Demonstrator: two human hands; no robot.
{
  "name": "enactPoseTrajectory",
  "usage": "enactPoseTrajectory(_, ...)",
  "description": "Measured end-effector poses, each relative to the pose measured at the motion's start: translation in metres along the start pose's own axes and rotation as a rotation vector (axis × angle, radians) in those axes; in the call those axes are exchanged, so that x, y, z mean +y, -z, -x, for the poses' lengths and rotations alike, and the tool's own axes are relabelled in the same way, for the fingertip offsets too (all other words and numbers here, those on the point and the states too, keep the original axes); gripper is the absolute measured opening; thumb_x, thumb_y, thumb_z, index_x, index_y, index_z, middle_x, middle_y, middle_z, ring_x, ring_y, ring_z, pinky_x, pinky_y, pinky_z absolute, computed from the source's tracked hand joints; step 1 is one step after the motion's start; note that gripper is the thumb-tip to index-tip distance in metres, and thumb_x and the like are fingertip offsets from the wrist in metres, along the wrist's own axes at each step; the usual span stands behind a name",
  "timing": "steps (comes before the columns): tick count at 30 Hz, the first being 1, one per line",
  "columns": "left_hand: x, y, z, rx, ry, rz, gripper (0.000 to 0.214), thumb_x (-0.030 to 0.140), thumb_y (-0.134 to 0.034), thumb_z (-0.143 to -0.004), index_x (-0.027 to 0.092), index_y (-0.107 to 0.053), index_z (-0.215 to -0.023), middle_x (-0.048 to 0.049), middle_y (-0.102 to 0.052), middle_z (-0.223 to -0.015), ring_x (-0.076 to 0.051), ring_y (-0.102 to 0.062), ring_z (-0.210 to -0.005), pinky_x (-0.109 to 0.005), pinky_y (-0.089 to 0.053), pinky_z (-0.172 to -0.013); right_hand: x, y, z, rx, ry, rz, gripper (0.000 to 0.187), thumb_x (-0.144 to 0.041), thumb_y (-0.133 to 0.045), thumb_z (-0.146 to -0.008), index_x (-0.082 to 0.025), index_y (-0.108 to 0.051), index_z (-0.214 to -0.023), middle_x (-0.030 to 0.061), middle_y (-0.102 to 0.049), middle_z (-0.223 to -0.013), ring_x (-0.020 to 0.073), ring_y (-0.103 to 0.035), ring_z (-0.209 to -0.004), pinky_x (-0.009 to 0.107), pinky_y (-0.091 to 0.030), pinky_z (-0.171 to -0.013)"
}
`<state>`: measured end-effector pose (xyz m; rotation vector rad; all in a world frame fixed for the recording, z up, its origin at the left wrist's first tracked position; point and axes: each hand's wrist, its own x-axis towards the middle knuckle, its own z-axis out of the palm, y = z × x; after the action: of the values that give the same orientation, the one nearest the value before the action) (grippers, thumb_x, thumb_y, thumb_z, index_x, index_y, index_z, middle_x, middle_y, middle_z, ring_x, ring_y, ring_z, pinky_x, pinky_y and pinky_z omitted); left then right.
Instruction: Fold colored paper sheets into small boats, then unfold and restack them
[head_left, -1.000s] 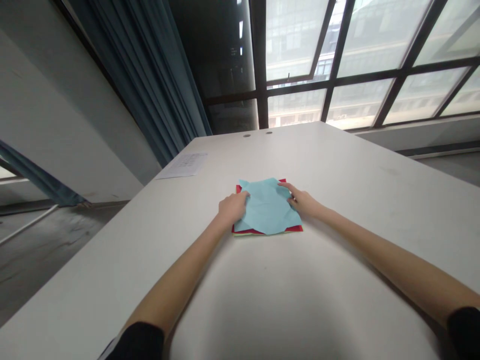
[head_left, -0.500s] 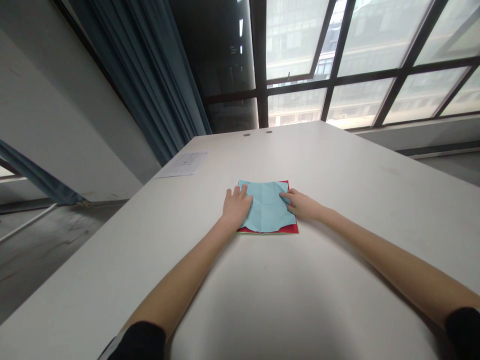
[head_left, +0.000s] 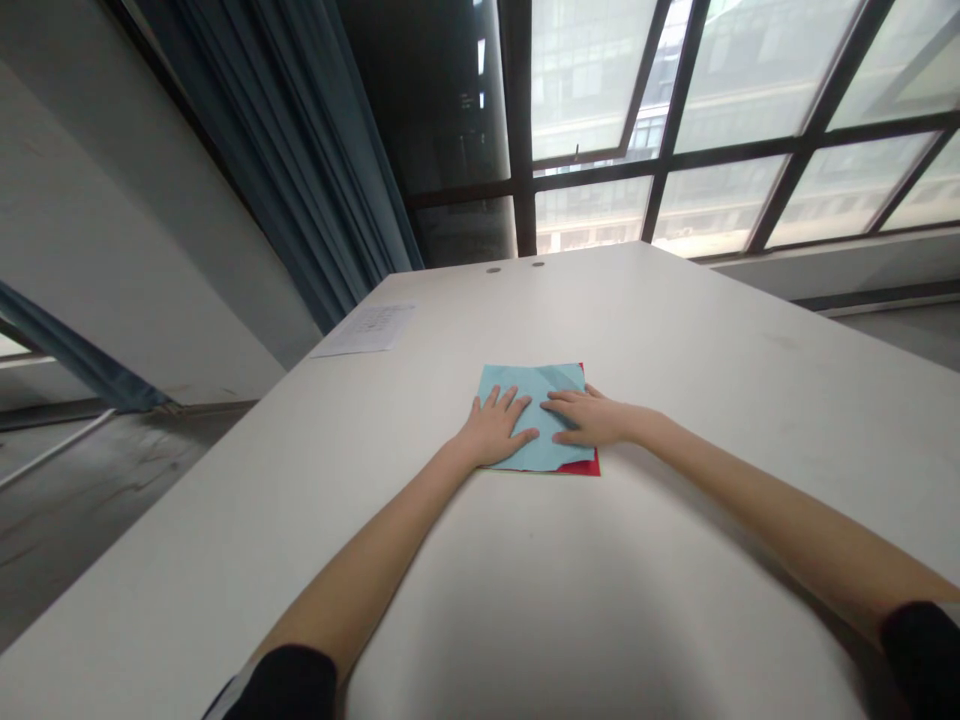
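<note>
A light blue sheet of paper [head_left: 534, 385] lies flat on the table in front of me. Beneath it a red sheet of paper [head_left: 586, 466] peeks out at the lower right corner and along the right side. My left hand [head_left: 496, 428] rests on the left half of the blue sheet with its fingers spread. On the right half, my right hand [head_left: 589, 416] lies palm down, fingers stretched toward the middle. Both hands press on the blue sheet without gripping it, and parts of it are hidden under them.
The white table [head_left: 525, 580] stretches away toward a dark-framed window [head_left: 592, 80]. A printed white sheet [head_left: 366, 330] lies near its left edge. Two round grommets [head_left: 493, 270] sit at the far end. A blue curtain [head_left: 300, 150] hangs at the left.
Both hands have moved inward over the blue sheet, fingers spread. The blue sheet now lies smoother and covers more of the red sheet, having spread slightly right and downward.
</note>
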<state>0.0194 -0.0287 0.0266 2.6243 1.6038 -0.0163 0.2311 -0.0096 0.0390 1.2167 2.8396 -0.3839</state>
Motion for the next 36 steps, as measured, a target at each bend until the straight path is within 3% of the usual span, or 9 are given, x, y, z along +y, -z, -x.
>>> enactPoseTrajectory(3,-0.005,-0.002,-0.002,-0.051,0.048,0.023,0.077,0.074,-0.028,-0.071,0.036,-0.015,-0.137,-0.0068,-0.009,-0.148,-0.039,-0.008,-0.132,-0.060,-0.016,-0.098,0.003,-0.007,-0.002,-0.057,-0.025,-0.085,0.095,-0.069,-0.047,-0.067,-0.020,-0.015,-0.141,0.0147,-0.011,-0.147,0.0343,-0.008,-0.133,0.055,-0.008,-0.104)
enactPoseTrajectory(7,-0.008,-0.003,-0.004,-0.072,0.124,0.018,0.088,0.080,-0.028,-0.064,0.037,-0.009,-0.138,-0.0098,-0.003,-0.148,-0.040,-0.005,-0.132,-0.062,-0.013,-0.097,0.011,-0.013,-0.002,-0.065,-0.106,-0.088,0.103,-0.073,-0.048,-0.062,-0.023,-0.005,-0.141,0.0136,0.003,-0.147,0.0349,0.003,-0.133,0.058,-0.002,-0.102)
enactPoseTrajectory(22,-0.021,-0.004,-0.001,-0.045,0.219,-0.061,0.099,0.080,-0.019,-0.066,0.017,-0.009,-0.141,-0.0173,-0.007,-0.146,-0.038,-0.004,-0.133,-0.057,-0.011,-0.100,0.036,-0.015,0.016,-0.106,-0.138,-0.068,0.114,-0.075,-0.051,-0.056,-0.021,0.001,-0.141,0.0158,0.006,-0.146,0.0326,0.007,-0.133,0.058,0.005,-0.102)
enactPoseTrajectory(25,-0.015,0.005,0.002,0.028,0.164,-0.134,0.092,0.077,-0.020,-0.070,0.016,-0.020,-0.139,-0.0182,-0.016,-0.145,-0.036,-0.003,-0.133,-0.058,-0.005,-0.101,0.034,-0.014,0.017,-0.107,-0.140,-0.071,0.114,-0.075,-0.051,-0.055,-0.021,0.001,-0.141,0.0163,0.008,-0.146,0.0326,0.008,-0.133,0.059,0.005,-0.101)
enactPoseTrajectory(27,-0.007,0.013,0.005,0.092,0.069,-0.202,0.076,0.070,-0.025,-0.076,0.021,-0.032,-0.134,-0.0135,-0.022,-0.144,-0.033,-0.009,-0.133,-0.054,-0.004,-0.102,0.033,-0.013,0.018,-0.105,-0.138,-0.074,0.115,-0.076,-0.051,-0.056,-0.020,0.002,-0.141,0.0170,0.007,-0.146,0.0328,0.008,-0.132,0.059,0.005,-0.101)
enactPoseTrajectory(29,0.005,0.019,0.007,0.116,-0.010,-0.230,0.057,0.057,-0.032,-0.082,0.026,-0.038,-0.130,-0.0103,-0.031,-0.141,-0.031,-0.025,-0.127,-0.050,-0.012,-0.102,0.031,-0.012,0.018,-0.103,-0.137,-0.071,0.115,-0.076,-0.050,-0.056,-0.018,0.002,-0.141,0.0185,0.007,-0.145,0.0324,0.007,-0.133,0.059,0.004,-0.101)
enactPoseTrajectory(32,0.023,0.022,0.009,0.072,-0.079,-0.194,0.044,0.036,-0.034,-0.086,0.023,-0.040,-0.127,-0.0130,-0.051,-0.119,-0.027,-0.042,-0.112,-0.044,-0.027,-0.096,0.031,-0.011,0.019,-0.092,-0.137,-0.068,0.116,-0.077,-0.049,-0.055,-0.018,0.000,-0.141,0.0197,0.007,-0.145,0.0320,0.006,-0.133,0.059,0.003,-0.101)
enactPoseTrajectory(34,0.032,0.018,0.009,0.053,-0.012,-0.146,0.043,0.035,-0.030,-0.087,0.021,-0.040,-0.127,-0.0139,-0.052,-0.116,-0.028,-0.046,-0.107,-0.044,-0.034,-0.088,0.032,-0.012,0.019,-0.074,-0.133,-0.070,0.115,-0.077,-0.050,-0.055,-0.018,-0.001,-0.141,0.0195,0.005,-0.145,0.0332,0.005,-0.133,0.060,0.002,-0.101)
enactPoseTrajectory(36,0.039,0.010,0.009,0.059,0.102,-0.082,0.049,0.046,-0.023,-0.088,0.023,-0.037,-0.129,-0.0146,-0.045,-0.126,-0.032,-0.042,-0.112,-0.047,-0.037,-0.085,0.033,-0.014,0.019,-0.045,-0.122,-0.069,0.113,-0.076,-0.051,-0.055,-0.020,-0.003,-0.141,0.0188,0.003,-0.146,0.0345,0.003,-0.133,0.061,0.001,-0.100)
